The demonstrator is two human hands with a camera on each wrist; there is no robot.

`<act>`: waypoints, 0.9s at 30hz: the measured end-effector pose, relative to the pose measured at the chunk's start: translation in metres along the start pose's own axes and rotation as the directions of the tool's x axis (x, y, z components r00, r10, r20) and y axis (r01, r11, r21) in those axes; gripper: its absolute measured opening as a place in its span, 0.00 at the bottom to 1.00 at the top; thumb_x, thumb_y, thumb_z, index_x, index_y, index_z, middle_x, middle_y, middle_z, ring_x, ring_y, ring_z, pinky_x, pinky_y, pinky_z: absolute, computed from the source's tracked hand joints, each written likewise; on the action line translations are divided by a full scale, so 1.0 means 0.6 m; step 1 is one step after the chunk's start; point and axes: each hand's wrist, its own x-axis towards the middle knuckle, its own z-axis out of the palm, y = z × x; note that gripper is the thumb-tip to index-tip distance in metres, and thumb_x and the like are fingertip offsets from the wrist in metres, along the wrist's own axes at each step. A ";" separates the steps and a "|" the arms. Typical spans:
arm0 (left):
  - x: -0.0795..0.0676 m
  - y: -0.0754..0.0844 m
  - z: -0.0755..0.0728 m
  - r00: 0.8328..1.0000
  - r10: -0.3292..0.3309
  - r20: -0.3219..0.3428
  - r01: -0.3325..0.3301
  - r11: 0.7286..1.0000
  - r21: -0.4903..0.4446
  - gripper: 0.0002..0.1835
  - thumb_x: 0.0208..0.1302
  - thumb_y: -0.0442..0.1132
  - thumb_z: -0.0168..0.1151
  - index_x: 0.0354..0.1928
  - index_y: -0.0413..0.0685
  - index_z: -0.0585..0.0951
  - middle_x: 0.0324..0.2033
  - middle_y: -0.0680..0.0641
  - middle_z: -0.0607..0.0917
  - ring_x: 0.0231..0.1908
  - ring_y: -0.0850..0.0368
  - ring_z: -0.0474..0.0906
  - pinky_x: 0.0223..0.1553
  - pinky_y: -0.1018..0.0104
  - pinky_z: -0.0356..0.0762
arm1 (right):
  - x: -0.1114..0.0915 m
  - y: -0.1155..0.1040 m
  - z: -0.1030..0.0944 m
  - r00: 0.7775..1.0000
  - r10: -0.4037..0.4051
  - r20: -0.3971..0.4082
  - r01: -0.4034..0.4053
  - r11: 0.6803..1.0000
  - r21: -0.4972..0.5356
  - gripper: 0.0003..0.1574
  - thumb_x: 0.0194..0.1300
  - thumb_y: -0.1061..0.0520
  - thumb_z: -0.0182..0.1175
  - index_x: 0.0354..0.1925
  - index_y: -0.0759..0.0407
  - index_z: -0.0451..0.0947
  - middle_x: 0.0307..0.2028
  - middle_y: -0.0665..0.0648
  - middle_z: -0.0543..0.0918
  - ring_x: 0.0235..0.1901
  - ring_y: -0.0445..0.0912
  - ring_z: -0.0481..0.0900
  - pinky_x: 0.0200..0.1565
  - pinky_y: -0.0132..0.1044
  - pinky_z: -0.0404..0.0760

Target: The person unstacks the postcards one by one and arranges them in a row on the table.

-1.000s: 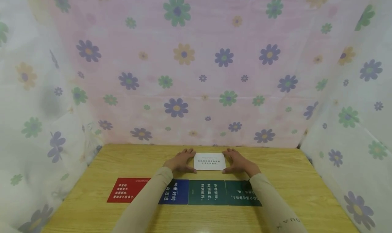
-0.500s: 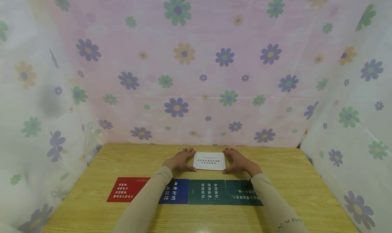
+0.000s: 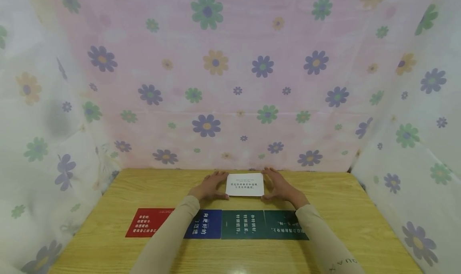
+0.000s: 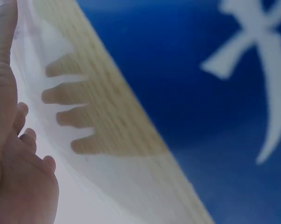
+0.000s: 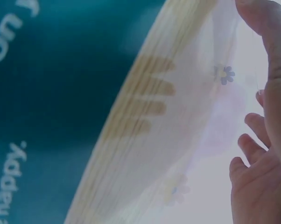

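Observation:
Between my two hands is a white printed card (image 3: 245, 185), near the back of the table. My left hand (image 3: 209, 186) holds its left side, thumb at the near corner and fingertips at the far one. The right hand (image 3: 284, 188) grips the opposite side likewise. In the left wrist view, the left hand's thumb and fingers (image 4: 28, 186) hover over their reflection on the tabletop; a blue card (image 4: 178, 84) fills the right part. The right wrist view has the right hand (image 5: 266, 154) beside a dark green card (image 5: 61, 93). The white card cannot be made out in the wrist views.
In a row on the wooden table (image 3: 108, 194) lie a red card (image 3: 147, 222), a blue card (image 3: 207, 224) and two green cards (image 3: 243, 224), partly covered by the forearms. Flowered sheeting (image 3: 230, 105) walls in the back and both sides.
Both hands and the white card have shifted slightly up in the head view, away from the row of cards. The row itself has stayed put.

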 end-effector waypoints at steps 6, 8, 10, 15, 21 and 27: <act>-0.006 -0.003 -0.001 0.998 0.044 -0.040 -0.044 0.999 -0.009 0.56 0.58 0.56 0.75 0.80 0.42 0.55 0.79 0.38 0.55 0.79 0.35 0.41 0.77 0.34 0.39 | -0.002 -0.002 -0.001 0.998 -0.040 -0.052 0.039 0.999 -0.030 0.63 0.46 0.52 0.83 0.74 0.67 0.62 0.78 0.71 0.55 0.78 0.67 0.46 0.73 0.70 0.53; -0.008 -0.005 0.000 0.996 0.064 -0.061 -0.064 0.998 0.005 0.57 0.57 0.55 0.75 0.80 0.40 0.55 0.79 0.36 0.54 0.79 0.34 0.41 0.76 0.32 0.39 | -0.004 -0.003 -0.001 0.996 -0.062 -0.070 0.059 0.997 -0.048 0.63 0.46 0.51 0.83 0.73 0.67 0.62 0.77 0.71 0.56 0.78 0.68 0.46 0.73 0.71 0.52; -0.010 -0.006 0.000 0.993 0.085 -0.083 -0.084 0.996 0.019 0.57 0.57 0.56 0.75 0.79 0.38 0.55 0.79 0.35 0.54 0.79 0.32 0.41 0.75 0.31 0.39 | -0.005 -0.006 -0.003 0.994 -0.079 -0.080 0.074 0.995 -0.065 0.64 0.46 0.51 0.84 0.73 0.67 0.63 0.77 0.71 0.56 0.78 0.68 0.46 0.73 0.71 0.50; -0.021 0.002 -0.007 0.989 0.091 -0.114 -0.091 0.996 0.003 0.56 0.56 0.55 0.76 0.79 0.39 0.56 0.79 0.35 0.54 0.79 0.34 0.41 0.75 0.31 0.39 | -0.012 -0.018 -0.009 0.992 -0.094 -0.086 0.088 0.993 -0.076 0.64 0.46 0.51 0.84 0.74 0.67 0.62 0.77 0.71 0.56 0.78 0.67 0.45 0.74 0.71 0.46; -0.041 0.022 -0.013 0.989 0.075 -0.124 -0.076 0.997 -0.005 0.57 0.56 0.54 0.76 0.79 0.40 0.56 0.79 0.38 0.54 0.79 0.34 0.41 0.76 0.32 0.40 | -0.022 -0.026 -0.010 0.989 -0.110 -0.097 0.102 0.991 -0.085 0.64 0.45 0.52 0.84 0.73 0.68 0.63 0.77 0.71 0.57 0.78 0.68 0.47 0.72 0.72 0.48; -0.061 0.034 -0.007 0.984 0.087 -0.153 -0.090 0.996 -0.009 0.57 0.54 0.55 0.77 0.79 0.39 0.57 0.79 0.37 0.55 0.79 0.32 0.43 0.76 0.32 0.41 | -0.037 -0.028 -0.003 0.987 -0.112 -0.112 0.102 0.991 -0.087 0.65 0.43 0.51 0.85 0.73 0.67 0.64 0.76 0.71 0.58 0.77 0.68 0.49 0.72 0.72 0.51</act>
